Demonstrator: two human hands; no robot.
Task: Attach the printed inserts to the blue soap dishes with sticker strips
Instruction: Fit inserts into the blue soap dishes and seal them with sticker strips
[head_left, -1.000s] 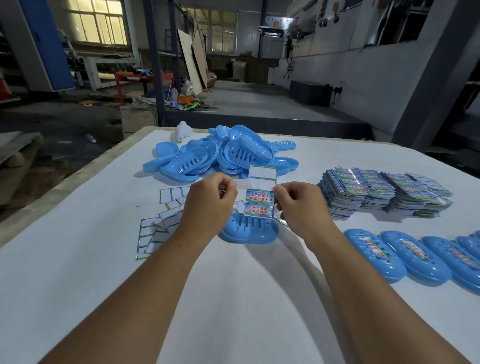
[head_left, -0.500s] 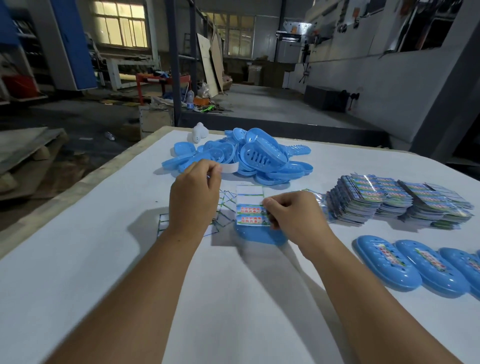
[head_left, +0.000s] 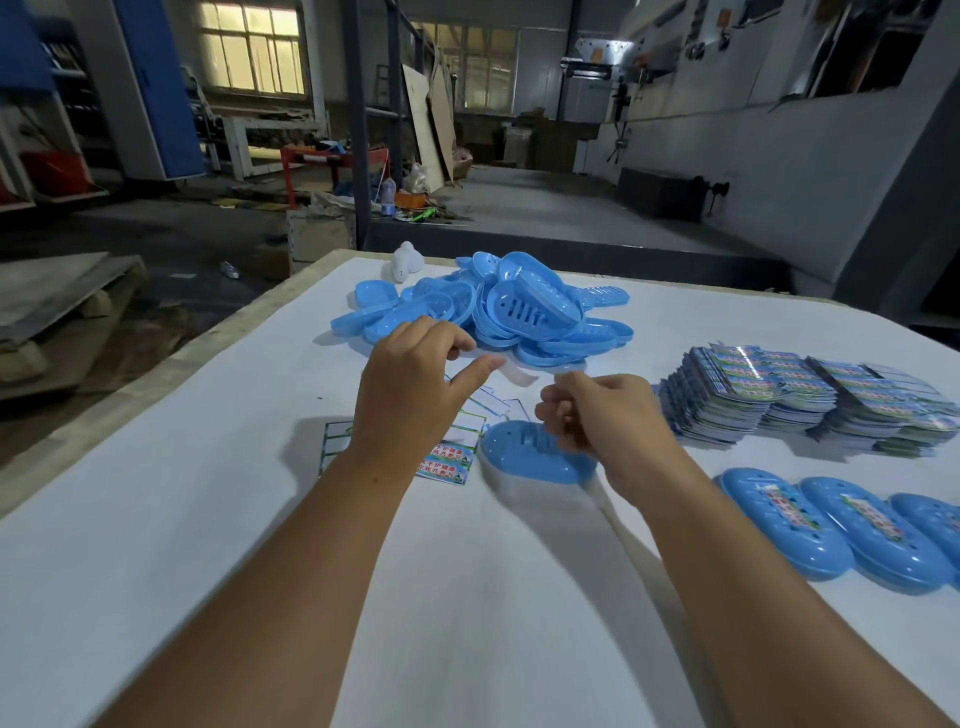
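From the head camera, a single blue soap dish (head_left: 535, 454) is seen lying slotted side up on the white surface (head_left: 467, 597), its long axis running left to right and tilted slightly away to the left; this dish is taken as the landmark. The right hand (head_left: 597, 415) is held directly above the dish's right end, fingers curled inward; whether anything is pinched in them cannot be told, the fingertips being blurred. The left hand (head_left: 410, 395) is raised behind and to the left of the dish, thumb and forefinger brought together on one end of a pale, translucent sticker strip (head_left: 511, 371), which trails rightward in the air toward the right hand and ends just short of it. A printed insert (head_left: 447, 460) is seen flat on the surface just beside the dish's left end, partly hidden under the left wrist; further sheets (head_left: 332, 441) lie left of it. Behind the dish a heap of bare dishes (head_left: 498, 312) is piled; stacked inserts (head_left: 779, 395) are found well to its right, and finished dishes (head_left: 831, 530) to its right and nearer the camera. The insert is judged nearer the left hand, the dish nearer the right; the strip hangs above and behind both, so a downward, nearward carry would be called for.
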